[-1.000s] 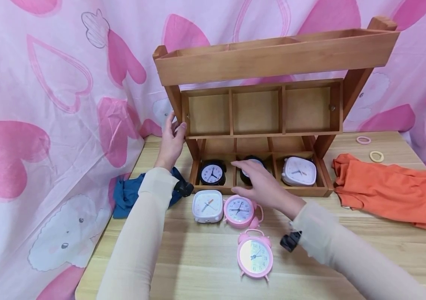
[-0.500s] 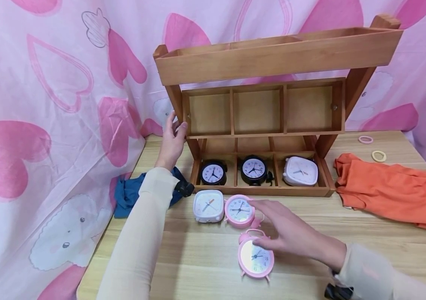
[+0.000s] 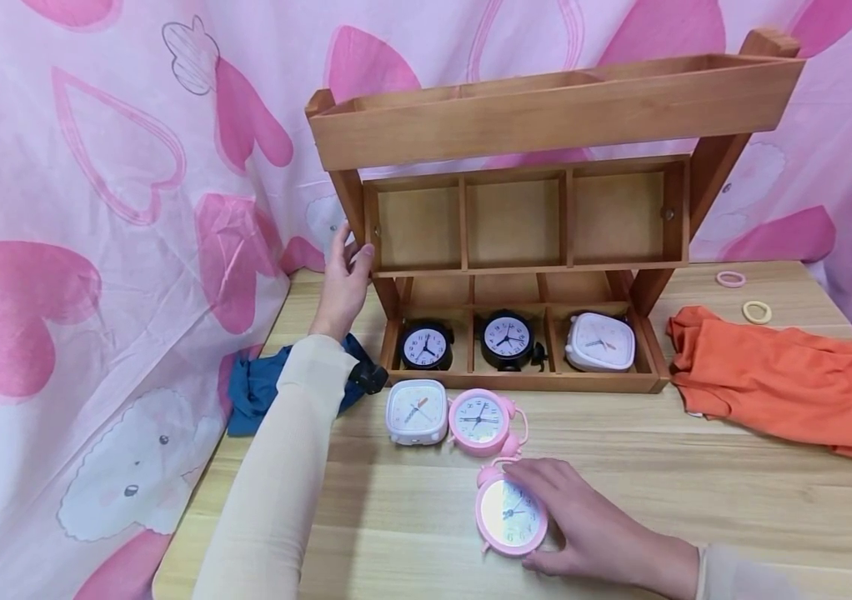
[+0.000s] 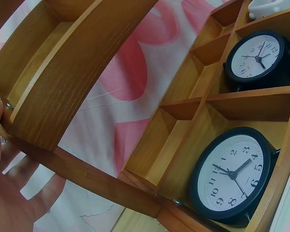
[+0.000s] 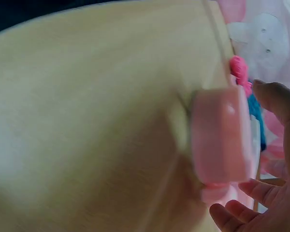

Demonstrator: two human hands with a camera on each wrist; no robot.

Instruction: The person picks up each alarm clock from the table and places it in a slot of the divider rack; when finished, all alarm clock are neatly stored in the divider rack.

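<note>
My left hand holds the left post of a three-tier wooden rack, thumb in front and fingers behind the post. In the left wrist view, the fingers show past the wood. My right hand reaches around a pink twin-bell alarm clock lying face up, fingers near its bells and thumb by its lower edge. The right wrist view has that clock between spread thumb and fingers, with a gap at the thumb. Beyond it lie another pink alarm clock and a white square clock.
In the rack's bottom tier sit two black round clocks and a white square clock, one per compartment. Orange cloth lies at right, below a yellow ring and a pink ring. Blue cloth lies under the left forearm.
My right hand has left the black clock in the middle bottom compartment and come down toward me to the nearest pink alarm clock. The left hand stays on the post.
</note>
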